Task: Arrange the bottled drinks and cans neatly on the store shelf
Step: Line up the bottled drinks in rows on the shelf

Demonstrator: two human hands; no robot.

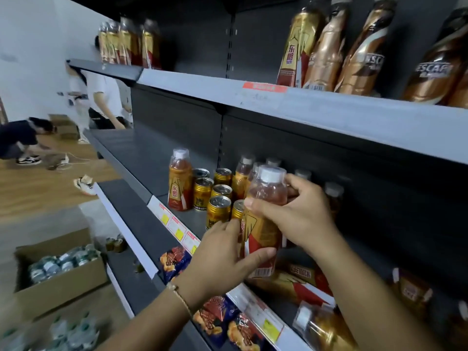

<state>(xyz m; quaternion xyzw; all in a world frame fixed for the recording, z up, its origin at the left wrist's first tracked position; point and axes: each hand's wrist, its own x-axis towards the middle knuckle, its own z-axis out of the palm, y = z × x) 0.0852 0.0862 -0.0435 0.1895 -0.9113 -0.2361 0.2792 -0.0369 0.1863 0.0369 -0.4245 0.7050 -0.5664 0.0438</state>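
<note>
We've got the bottle (263,219) upright over the middle shelf (141,158), left hand (222,259) curled round its base, right hand (296,211) gripping the neck. Gold cans (219,207) sit just beside it, so setting down w/ a swing could topple them.

The held bottle (263,219) is gold and red with a white cap. The cans (219,211) are gold. The shelf (141,153) is dark grey. Near snack bags (215,317) are blue, red and orange.

A shop: dark metal gondola shelves (157,148) w/ price tags (174,225) on the edge strips, rows of bottled drinks (359,49) & cans (202,192), stock in a cardboard box (63,279) on the floor.
</note>
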